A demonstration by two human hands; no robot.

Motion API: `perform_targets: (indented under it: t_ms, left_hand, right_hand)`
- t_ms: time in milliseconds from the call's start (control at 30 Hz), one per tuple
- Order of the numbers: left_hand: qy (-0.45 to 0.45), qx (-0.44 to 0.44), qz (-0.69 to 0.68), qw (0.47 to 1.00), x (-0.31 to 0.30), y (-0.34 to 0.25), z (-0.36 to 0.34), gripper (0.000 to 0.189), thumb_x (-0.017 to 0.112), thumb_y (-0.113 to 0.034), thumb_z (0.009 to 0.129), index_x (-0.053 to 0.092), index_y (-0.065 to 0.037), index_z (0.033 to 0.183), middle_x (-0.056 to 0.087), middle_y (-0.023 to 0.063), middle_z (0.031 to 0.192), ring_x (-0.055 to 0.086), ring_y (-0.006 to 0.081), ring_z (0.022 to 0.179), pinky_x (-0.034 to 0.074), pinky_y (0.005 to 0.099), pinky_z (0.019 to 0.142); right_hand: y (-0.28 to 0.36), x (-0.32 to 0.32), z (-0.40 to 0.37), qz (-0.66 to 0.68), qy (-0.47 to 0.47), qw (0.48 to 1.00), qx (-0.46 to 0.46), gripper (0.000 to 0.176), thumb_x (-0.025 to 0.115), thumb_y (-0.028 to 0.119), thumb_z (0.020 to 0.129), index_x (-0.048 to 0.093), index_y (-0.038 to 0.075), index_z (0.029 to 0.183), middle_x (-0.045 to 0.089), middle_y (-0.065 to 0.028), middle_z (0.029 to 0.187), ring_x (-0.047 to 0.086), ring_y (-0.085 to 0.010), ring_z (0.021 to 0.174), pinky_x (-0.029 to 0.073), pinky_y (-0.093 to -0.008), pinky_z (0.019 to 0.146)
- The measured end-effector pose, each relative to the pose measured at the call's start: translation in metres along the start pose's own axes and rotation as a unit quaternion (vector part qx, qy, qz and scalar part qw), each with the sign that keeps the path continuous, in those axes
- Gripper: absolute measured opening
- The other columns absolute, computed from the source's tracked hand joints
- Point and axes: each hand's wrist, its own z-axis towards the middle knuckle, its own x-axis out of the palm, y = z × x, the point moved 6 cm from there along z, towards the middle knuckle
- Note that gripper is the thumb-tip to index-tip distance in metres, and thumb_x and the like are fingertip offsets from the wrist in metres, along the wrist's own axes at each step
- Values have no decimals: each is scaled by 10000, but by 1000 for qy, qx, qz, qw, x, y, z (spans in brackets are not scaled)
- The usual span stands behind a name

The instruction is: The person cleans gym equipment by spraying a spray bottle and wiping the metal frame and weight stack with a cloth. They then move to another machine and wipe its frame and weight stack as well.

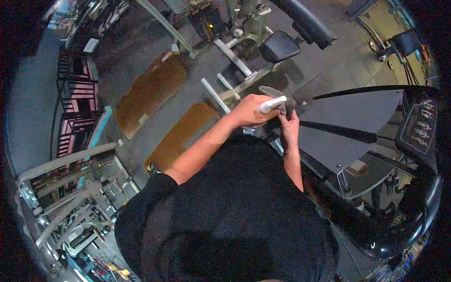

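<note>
My left hand (pixel 251 112) is closed around a white object (pixel 272 104), long and narrow with a blunt end, like a spray bottle's head; blur hides its exact kind. Close against it, my right hand (pixel 290 128) has its thumb and fingers pinched together on a dark grey, cloth-like piece (pixel 284 107). Both hands meet in front of my chest, nearly touching. Part of the grey piece is hidden behind the white object and my fingers. Just beyond the hands are the metal frame and black padded seat (pixel 280 46) of a gym machine.
To my right stands a machine with grey shroud panels (pixel 350 113), a black curved frame (pixel 376 239) and an instruction placard (pixel 421 123). Brown boards (pixel 152 96) lie on the dark floor. A metal-framed machine (pixel 80 211) is at lower left, and a black rack (pixel 77 108) stands farther left.
</note>
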Motion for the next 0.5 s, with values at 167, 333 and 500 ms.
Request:
perform_targets:
  t_ms: [167, 333, 500]
  left_hand:
    - [-10, 10, -38, 999, -19, 12, 19, 329, 775, -282, 901, 722, -100, 1169, 742, 109, 1056, 733, 242, 952, 570, 341, 848]
    - [-65, -59, -102, 991, -68, 57, 9, 297, 777, -175, 904, 715, -34, 1159, 747, 68, 1069, 702, 148, 965, 551, 311, 844]
    - [-161, -139, -103, 972, -125, 113, -12, 270, 766, -225, 885, 731, -68, 1101, 720, 84, 929, 699, 172, 840, 530, 307, 763]
  right_hand:
    - [-3, -29, -1, 136, -165, 975, 55, 309, 662, 117, 930, 647, -26, 1203, 690, -105, 1198, 658, -235, 1100, 500, -372, 989]
    - [-1, -33, 2, 364, -178, 907, 113, 371, 582, 192, 937, 632, 1, 1251, 649, -127, 1302, 596, -307, 1230, 438, -470, 1098]
    - [37, -26, 51, 442, -171, 880, 26, 578, 576, 364, 916, 552, 29, 1387, 575, -146, 1411, 504, -353, 1335, 366, -542, 1151]
